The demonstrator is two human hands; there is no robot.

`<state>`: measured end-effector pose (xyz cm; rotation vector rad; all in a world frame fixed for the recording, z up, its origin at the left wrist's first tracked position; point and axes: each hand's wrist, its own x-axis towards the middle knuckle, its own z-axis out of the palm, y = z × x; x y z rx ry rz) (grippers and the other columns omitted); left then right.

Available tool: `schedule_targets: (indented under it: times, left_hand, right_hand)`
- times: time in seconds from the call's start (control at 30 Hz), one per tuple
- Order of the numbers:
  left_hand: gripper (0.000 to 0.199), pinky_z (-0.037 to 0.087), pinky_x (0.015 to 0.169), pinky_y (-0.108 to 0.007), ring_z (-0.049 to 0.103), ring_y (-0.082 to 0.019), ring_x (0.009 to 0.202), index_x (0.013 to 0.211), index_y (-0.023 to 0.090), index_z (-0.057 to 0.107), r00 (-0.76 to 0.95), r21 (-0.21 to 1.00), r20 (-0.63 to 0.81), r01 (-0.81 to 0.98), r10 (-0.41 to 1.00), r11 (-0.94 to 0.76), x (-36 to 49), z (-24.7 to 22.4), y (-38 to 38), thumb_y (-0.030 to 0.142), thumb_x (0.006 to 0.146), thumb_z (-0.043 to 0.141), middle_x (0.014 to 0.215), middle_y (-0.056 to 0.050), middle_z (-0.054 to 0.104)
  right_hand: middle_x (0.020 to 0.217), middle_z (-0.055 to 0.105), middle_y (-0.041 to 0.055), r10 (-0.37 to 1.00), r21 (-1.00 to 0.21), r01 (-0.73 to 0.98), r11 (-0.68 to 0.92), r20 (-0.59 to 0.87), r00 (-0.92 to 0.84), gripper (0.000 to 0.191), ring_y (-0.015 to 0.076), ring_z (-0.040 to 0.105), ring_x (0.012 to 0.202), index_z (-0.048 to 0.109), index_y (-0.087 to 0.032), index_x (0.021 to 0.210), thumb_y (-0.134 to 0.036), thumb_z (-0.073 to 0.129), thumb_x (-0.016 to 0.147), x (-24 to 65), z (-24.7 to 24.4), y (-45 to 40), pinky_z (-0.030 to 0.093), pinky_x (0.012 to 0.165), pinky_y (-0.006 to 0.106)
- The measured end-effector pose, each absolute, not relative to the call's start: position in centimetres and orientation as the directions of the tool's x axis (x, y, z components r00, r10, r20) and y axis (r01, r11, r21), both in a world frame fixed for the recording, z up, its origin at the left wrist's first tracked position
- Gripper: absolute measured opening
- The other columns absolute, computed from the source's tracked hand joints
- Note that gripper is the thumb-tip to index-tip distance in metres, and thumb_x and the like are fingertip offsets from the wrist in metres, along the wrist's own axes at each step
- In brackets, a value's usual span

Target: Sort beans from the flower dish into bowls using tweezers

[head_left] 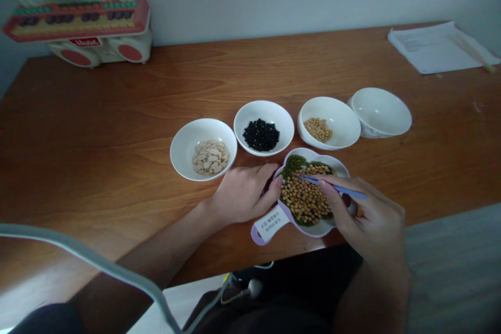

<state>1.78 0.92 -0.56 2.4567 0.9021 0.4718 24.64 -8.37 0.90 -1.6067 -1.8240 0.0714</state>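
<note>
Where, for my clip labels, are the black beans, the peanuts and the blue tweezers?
Black beans [261, 135]: head view, middle of the heap.
Peanuts [210, 157]: head view, middle of the pile.
Blue tweezers [309, 179]: head view, shaft near the tip.

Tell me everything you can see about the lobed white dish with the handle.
The lobed white dish looks like glossy plastic or ceramic, with a purple edge and a short handle carrying a white label of small printed characters. It is heaped with round yellow beans and small green beans. It lies flat on the wooden table, nearest the bowl of black beans. The left hand touches its left rim, while the right hand holds blue tweezers over the beans.
</note>
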Motion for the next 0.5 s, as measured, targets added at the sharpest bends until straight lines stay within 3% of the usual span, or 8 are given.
schedule_targets:
  times: [0.3, 0.5]
  left_hand:
    - [0.033, 0.055, 0.065, -0.03, 0.077, -0.02, 0.076, 0.111, 0.015, 0.063, 0.718, 0.542, 0.158, 0.511, 0.678, -0.667, 1.83, -0.5, 0.9, 0.035, 0.11, 0.037, 0.092, -0.007, 0.08]
    - [0.033, 0.055, 0.065, -0.029, 0.076, -0.019, 0.075, 0.11, 0.015, 0.063, 0.718, 0.544, 0.155, 0.511, 0.679, -0.665, 1.84, -0.47, 0.92, 0.035, 0.109, 0.037, 0.091, -0.007, 0.08]
  right_hand:
    - [0.102, 0.082, 0.0024, 0.877, -0.474, 0.844, 0.253, 0.48, 0.006, 0.024, 0.0183, 0.077, 0.08, 0.076, -0.029, 0.116, -0.019, 0.07, 0.095, 24.82, 0.72, -8.36, 0.064, 0.078, 0.033]
    - [0.101, 0.083, 0.0024, 0.874, -0.501, 0.836, 0.224, 0.483, 0.056, 0.021, 0.0181, 0.076, 0.078, 0.078, -0.029, 0.113, -0.022, 0.072, 0.094, 24.75, 0.86, -8.68, 0.062, 0.07, 0.031]
